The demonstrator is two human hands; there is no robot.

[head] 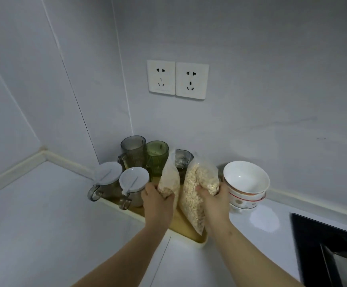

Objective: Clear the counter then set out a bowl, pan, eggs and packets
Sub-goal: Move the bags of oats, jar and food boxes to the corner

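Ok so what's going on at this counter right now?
A person holds two clear packets of oat flakes at the yellow tray in the counter corner. The left hand grips the smaller packet and the right hand grips the larger packet. Glass mugs and lidded jars stand on the tray. A stack of bowls sits just right of the right hand.

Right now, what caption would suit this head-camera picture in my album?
Left hand grips the left oat packet, right hand the right oat packet, over a yellow tray beside stacked bowls.
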